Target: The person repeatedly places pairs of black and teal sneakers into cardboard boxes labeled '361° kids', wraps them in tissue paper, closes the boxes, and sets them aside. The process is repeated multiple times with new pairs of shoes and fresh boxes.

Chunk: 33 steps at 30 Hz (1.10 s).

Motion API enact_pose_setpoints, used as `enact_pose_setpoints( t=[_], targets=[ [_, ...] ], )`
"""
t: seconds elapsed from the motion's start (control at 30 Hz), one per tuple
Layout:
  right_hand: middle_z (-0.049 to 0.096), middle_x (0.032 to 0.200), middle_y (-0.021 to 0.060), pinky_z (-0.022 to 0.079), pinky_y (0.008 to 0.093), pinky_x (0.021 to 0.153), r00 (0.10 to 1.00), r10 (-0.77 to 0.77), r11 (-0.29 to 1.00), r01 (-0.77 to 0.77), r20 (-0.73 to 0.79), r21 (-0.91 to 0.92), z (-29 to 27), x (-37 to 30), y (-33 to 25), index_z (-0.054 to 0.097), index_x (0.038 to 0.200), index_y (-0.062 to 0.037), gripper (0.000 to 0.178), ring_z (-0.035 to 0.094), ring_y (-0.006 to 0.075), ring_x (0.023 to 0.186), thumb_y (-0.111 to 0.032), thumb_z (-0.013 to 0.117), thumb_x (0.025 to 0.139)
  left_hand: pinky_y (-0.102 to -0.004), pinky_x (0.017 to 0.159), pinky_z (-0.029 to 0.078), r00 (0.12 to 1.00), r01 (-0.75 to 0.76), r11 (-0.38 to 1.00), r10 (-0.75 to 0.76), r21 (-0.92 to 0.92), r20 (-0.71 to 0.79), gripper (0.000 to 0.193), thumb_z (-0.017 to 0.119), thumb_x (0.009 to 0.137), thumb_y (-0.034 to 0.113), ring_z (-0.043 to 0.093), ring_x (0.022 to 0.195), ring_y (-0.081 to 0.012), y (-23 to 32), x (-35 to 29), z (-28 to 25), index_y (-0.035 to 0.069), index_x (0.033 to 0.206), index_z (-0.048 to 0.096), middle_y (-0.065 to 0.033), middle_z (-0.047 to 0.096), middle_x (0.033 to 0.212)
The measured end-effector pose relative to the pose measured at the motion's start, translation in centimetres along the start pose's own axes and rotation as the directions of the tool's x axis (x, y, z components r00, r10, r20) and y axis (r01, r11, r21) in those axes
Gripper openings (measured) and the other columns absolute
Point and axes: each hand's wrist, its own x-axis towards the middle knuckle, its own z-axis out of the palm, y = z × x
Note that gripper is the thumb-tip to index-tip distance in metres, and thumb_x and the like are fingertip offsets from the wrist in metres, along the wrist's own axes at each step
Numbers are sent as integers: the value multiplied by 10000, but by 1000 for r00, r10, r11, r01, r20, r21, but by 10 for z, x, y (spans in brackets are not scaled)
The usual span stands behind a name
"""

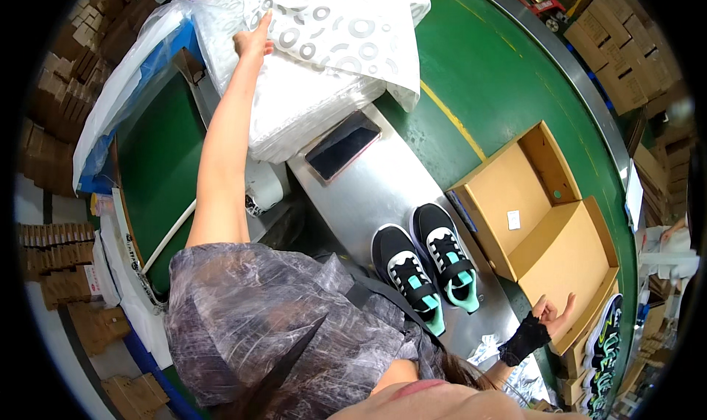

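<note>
My left arm reaches out to a stack wrapped in clear plastic [294, 114] at the far left. Grey rings and arcs are printed on the thin white wrapping paper [361, 29] lying over it. At the paper's left edge, my left hand [254, 40] is closed, seemingly pinching it. My right hand [551, 321], in a black fingerless glove, is open, fingers apart, at the near end of an open brown shoebox [515, 191]. A small white packet [513, 219] sits inside the box. Between my arms, two black sneakers [427, 261] with mint-green details stand side by side on the metal bench.
A dark-screened phone [343, 145] lies on the metal bench [390, 166] beside the stack. More shoes [605, 346] line the right side, below the box. Crumpled silvery wrapping [515, 376] is near my right wrist. Stacked cartons [618, 44] stand at the back right.
</note>
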Motion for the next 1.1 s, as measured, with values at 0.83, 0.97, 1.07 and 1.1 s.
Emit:
enact_pose_setpoints(
  t=[0.83,0.97,1.07,1.1],
  targets=[
    [602,880,71,458,267,669,990,127,930,-97,-64,355,11,103,0,556,1015,7,297,559,154,764,-140,639,770,-601,956,211,-680,-521,-227,693,-823,240,510,638,711,390,292,1268,-275,68,-496,144,93,1109,522,-149,340,1341],
    [604,867,84,473,294,670,871,27,961,112,-491,251,-64,143,121,556,985,28,244,568,174,766,-85,600,774,-608,965,187,-580,-618,-101,727,-780,366,616,519,787,512,273,1272,-289,49,-489,162,100,1239,440,-178,321,1346],
    [606,918,144,481,341,701,711,83,997,-59,-699,58,-148,149,186,496,1054,45,403,586,244,796,-130,645,722,-618,967,180,-460,-853,-84,585,-515,668,549,420,833,518,266,1265,-318,13,-446,191,95,1177,487,-176,315,1341],
    [602,932,168,482,354,711,641,48,983,-166,-766,-78,-173,142,206,480,1064,49,455,592,271,805,-157,665,702,-618,957,199,-382,-904,28,395,-426,836,514,418,842,492,263,1261,-332,18,-430,187,89,1151,495,-180,314,1335]
  ],
)
